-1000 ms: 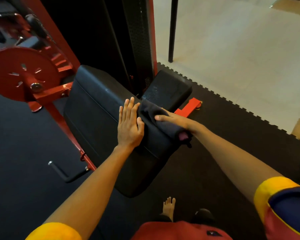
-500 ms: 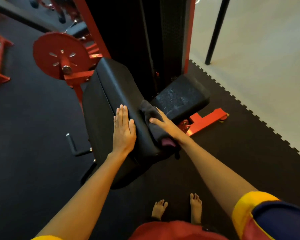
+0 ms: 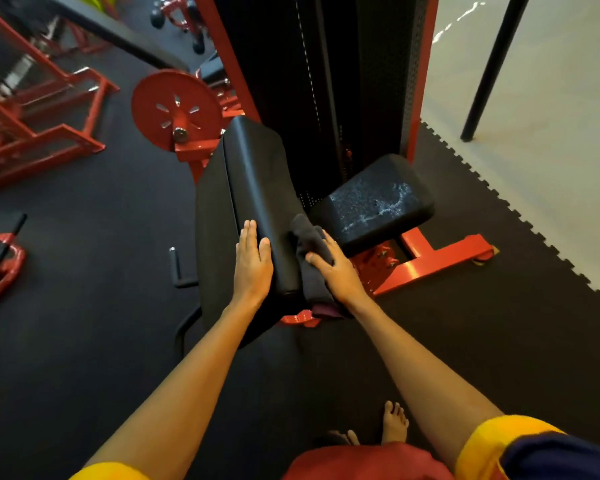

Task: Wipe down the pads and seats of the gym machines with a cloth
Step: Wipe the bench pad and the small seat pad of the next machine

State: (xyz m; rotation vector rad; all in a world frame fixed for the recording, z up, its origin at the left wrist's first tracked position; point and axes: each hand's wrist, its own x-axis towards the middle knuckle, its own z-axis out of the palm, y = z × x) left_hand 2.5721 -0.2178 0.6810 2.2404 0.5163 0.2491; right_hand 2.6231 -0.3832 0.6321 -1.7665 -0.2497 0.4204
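Now my left hand point(image 3: 253, 268) lies flat on the back pad point(image 3: 257, 174); my right hand point(image 3: 338, 275), fingers spread, presses the cloth point(image 3: 305, 233) against its side; seat point(image 3: 371, 202) and red plate point(image 3: 177, 109) crowd close.

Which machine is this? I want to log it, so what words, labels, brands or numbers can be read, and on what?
None: no readable text in this view.
back pad: plain black, no label.
seat pad: white marks are wear, not lettering.
red disc: slots and a hub only, no numbers.
black tower: no plate or sticker shows.
cloth: dark, no tag legible.
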